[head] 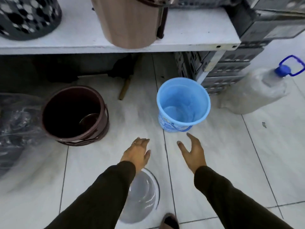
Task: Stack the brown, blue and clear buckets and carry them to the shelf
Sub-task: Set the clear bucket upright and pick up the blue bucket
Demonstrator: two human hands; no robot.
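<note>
A dark brown bucket point(75, 114) stands upright on the tiled floor at the left, empty, its handle down. A light blue bucket point(183, 104) stands upright to its right, handle hanging at the front. The clear bucket point(142, 194) sits on the floor close below me, partly hidden by my left forearm. My left hand point(137, 152) hovers over the floor between the brown and clear buckets, fingers apart, holding nothing. My right hand point(192, 151) is spread open just below the blue bucket, not touching it. The white shelf point(189, 30) runs across the top.
On the shelf stand a tan wood-look bucket point(130, 22) and a dark perforated basket point(28, 17). Grey crates point(229, 68) are stacked at the right, beside a large water jug point(257, 91) with a blue cap. Plastic-wrapped goods point(16, 129) lie at the left. A stick point(124, 88) lies under the shelf.
</note>
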